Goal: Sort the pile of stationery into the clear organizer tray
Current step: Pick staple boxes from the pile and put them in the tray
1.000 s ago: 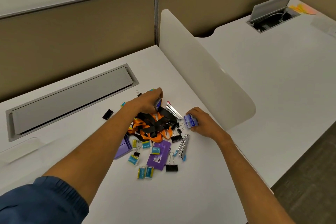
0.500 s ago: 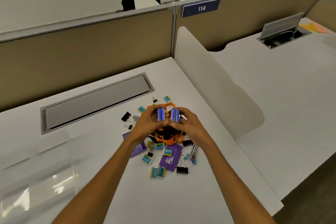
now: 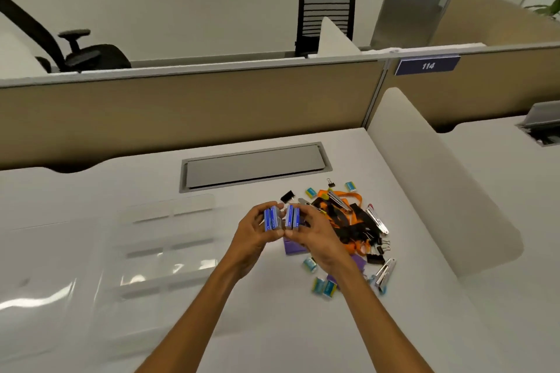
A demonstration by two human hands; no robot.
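Faintly seen, clear tray (image 3: 169, 251) — blue boxes (image 3: 270, 220) (labels blurred)

A blue sign (image 3: 427, 65) fixed on the tan partition (image 3: 500, 85) at the far right reads "114" in white numerals. The print on the blue boxes (image 3: 270, 219) and the small packets (image 3: 329, 288) is too small to read.

Bare left hand (image 3: 256, 235) and right hand (image 3: 316, 241), long forearms (image 3: 197, 309) seemingly uncovered to the elbows
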